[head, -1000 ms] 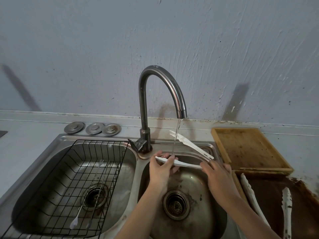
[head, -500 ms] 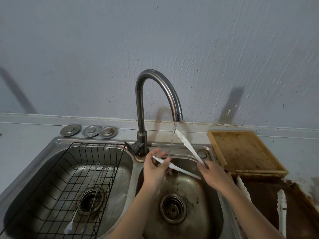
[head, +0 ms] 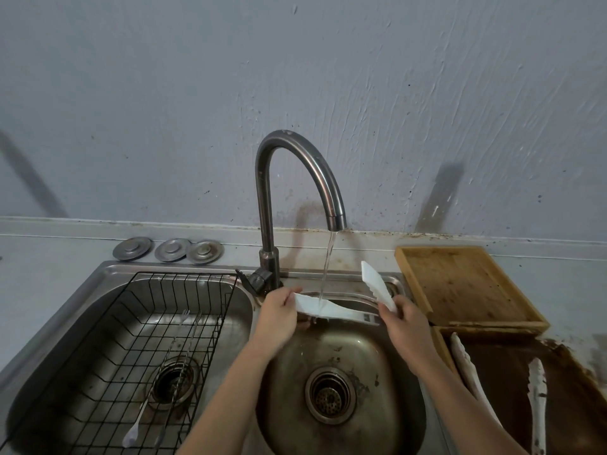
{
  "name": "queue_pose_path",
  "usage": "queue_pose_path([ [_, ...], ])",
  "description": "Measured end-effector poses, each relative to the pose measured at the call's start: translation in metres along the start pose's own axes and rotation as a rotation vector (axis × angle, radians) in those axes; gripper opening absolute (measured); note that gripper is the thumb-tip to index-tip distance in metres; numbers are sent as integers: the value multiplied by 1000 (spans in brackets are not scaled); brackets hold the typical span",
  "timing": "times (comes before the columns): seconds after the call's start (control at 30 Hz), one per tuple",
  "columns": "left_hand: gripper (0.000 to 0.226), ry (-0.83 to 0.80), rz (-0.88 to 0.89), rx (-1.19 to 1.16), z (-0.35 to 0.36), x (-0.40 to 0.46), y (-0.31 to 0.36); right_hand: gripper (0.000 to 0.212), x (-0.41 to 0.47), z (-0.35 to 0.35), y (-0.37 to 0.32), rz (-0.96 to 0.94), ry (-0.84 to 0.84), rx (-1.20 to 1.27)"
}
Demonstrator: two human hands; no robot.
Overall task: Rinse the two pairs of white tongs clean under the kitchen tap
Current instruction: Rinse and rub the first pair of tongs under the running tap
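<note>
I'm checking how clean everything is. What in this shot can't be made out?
- Hinge end of the held tongs: covered by the right hand.
- Second tongs on the dark tray: one arm partly behind the right forearm, the other cut off by the bottom edge.
- Residue on the held tongs: too small and blurred.
- Utensils in the rack: too thin to identify.

Three metal plugs [head: 168, 249] lie in a row on the counter's [head: 49, 254] back strip, behind the left basin [head: 210, 326]. A black wire rack [head: 108, 326] sits in that basin, holding a fork [head: 175, 336] and a spoon [head: 133, 433]. A wooden tray [head: 460, 284] rests at the counter's right, against the back edge; a darker, stained tray [head: 512, 362] lies just in front of it.
</note>
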State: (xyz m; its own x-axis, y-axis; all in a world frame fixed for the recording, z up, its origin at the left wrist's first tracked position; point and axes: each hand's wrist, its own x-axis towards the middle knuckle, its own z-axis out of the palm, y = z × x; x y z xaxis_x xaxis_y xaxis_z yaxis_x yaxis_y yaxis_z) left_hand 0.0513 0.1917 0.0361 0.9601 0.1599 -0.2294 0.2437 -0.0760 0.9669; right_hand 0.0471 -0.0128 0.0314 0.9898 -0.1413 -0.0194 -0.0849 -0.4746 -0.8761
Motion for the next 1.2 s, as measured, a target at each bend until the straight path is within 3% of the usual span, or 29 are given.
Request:
queue_pose_path([
  [0.03,33,-8,11,11,-3,-2,6,3,-1,2,0,-2,-1,10],
  [0.2,33,-10,162,157,-11,-13,38,31,-6,17,7,55,-21,139],
  [0.4,31,-16,288,355,-14,-24,55,26,-11,28,6,73,-59,279],
  [0.53,31,-57,191,299,-15,-22,50,21,-12,25,12,36,-70,228],
  [0.77,31,-134,-118,171,-4,-12,13,17,-13,6,20,-132,-313,-243],
  [0.87,28,21,-137,-38,8,-8,0,21,-12,2,15,-118,-344,-189],
  [0.97,22,227,-31,-77,23,-15,-4,25,-11,5,11,-161,-326,-224],
  [1.03,27,272,-3,-126,34,-19,-5,23,-12,11,8,-161,-305,-206],
  [1.13,17,199,-39,-91,42,-16,-5,18,-16,20,4,-107,-297,-121],
  [1.2,19,45,-55,7,39,-14,-3,19,-19,21,2,-80,-326,-88],
])
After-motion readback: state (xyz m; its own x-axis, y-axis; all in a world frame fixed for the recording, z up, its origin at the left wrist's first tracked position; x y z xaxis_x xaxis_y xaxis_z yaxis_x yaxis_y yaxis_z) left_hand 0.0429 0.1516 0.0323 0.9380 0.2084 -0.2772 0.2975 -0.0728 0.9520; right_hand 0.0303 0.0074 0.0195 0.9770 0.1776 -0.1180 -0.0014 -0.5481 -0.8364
